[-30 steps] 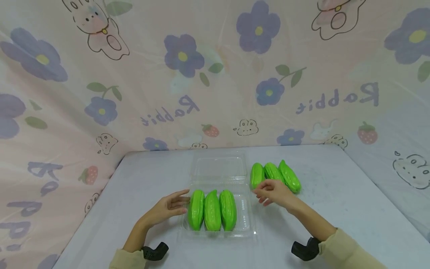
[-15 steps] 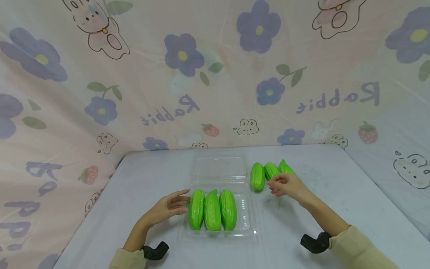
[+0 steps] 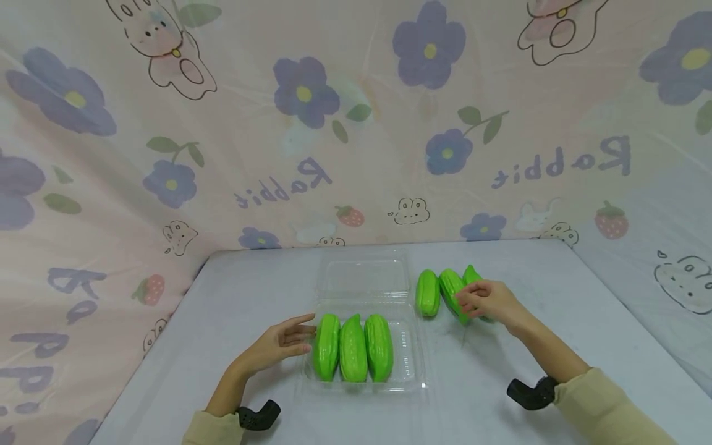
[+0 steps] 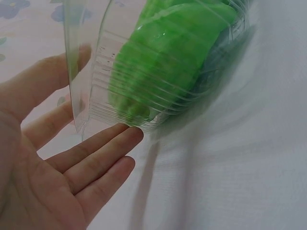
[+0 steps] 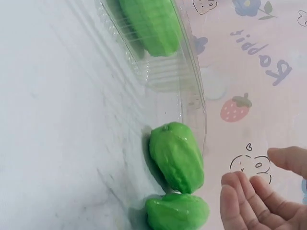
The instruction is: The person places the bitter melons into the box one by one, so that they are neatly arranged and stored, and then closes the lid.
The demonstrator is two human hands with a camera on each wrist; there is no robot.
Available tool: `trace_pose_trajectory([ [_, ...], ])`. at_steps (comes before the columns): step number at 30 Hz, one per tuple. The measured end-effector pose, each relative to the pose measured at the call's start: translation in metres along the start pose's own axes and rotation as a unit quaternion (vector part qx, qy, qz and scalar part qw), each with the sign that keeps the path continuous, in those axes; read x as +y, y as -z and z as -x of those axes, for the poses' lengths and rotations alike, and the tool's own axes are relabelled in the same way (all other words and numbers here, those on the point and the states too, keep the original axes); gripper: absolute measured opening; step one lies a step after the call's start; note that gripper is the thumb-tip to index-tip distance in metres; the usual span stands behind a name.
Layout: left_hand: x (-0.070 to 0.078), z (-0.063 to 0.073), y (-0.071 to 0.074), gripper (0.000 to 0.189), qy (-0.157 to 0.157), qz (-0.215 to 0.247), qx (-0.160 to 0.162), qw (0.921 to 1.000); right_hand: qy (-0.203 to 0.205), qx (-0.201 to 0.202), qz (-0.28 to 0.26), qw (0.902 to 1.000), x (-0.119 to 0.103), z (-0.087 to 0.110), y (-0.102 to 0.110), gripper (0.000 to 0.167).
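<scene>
A clear plastic clamshell box point(image 3: 405, 353) stands unfolded on the table, its lid point(image 3: 364, 278) lying back. Three glossy green ridged gourds point(image 3: 353, 349) lie side by side in its base. At the box's left wall is my left hand point(image 3: 272, 347), fingers extended. In the left wrist view that hand point(image 4: 67, 177) has fingertips against or very near the clear wall. To the right of the lid lie three more such gourds point(image 3: 428, 293). Above the right two hovers my right hand point(image 3: 492, 303), fingers loosely bent, partly hiding them. The right wrist view shows that hand point(image 5: 266, 201) holding nothing.
A white cloth-covered table point(image 3: 261, 278) carries everything. Patterned fabric point(image 3: 367, 173) hangs behind it and along both sides. Each wrist wears a black curved device point(image 3: 258, 415); the sleeves point(image 3: 609, 402) are beige.
My right hand has moved right, from beside the leftmost loose gourd to over the right two, uncovering the left one. The left hand has stayed at the box.
</scene>
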State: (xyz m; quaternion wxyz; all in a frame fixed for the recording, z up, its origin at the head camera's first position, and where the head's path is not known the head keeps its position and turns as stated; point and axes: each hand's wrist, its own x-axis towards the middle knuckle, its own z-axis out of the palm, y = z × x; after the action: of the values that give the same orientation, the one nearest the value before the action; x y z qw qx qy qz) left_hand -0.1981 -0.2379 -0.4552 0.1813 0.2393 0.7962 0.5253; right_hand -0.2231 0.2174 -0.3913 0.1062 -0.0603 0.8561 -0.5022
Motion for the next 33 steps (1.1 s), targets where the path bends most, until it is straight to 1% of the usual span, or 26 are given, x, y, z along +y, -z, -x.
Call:
trace_pose_trajectory([
  [7, 0.0, 0.0, 0.0, 0.069, 0.004, -0.001, 0.001, 1.0, -0.006, 0.01, 0.028, 0.9995, 0.002, -0.004, 0.01, 0.04],
  [11, -0.001, 0.0, 0.001, 0.069, 0.0, 0.0, 0.001, 1.0, -0.012, 0.022, 0.04, 0.9989, 0.002, -0.006, 0.016, 0.04],
  [20, 0.0, 0.0, 0.001, 0.069, -0.005, 0.005, -0.001, 1.0, -0.018, 0.033, 0.027, 0.9989, 0.005, -0.009, 0.027, 0.04],
  [29, 0.004, 0.001, 0.0, 0.07, 0.008, -0.002, 0.003, 1.0, -0.024, 0.048, 0.018, 0.9984, 0.01, -0.017, 0.036, 0.04],
  [33, 0.004, 0.001, -0.001, 0.07, 0.007, 0.001, 0.003, 1.0, -0.025, 0.053, 0.018, 0.9981, 0.014, -0.02, 0.04, 0.04],
])
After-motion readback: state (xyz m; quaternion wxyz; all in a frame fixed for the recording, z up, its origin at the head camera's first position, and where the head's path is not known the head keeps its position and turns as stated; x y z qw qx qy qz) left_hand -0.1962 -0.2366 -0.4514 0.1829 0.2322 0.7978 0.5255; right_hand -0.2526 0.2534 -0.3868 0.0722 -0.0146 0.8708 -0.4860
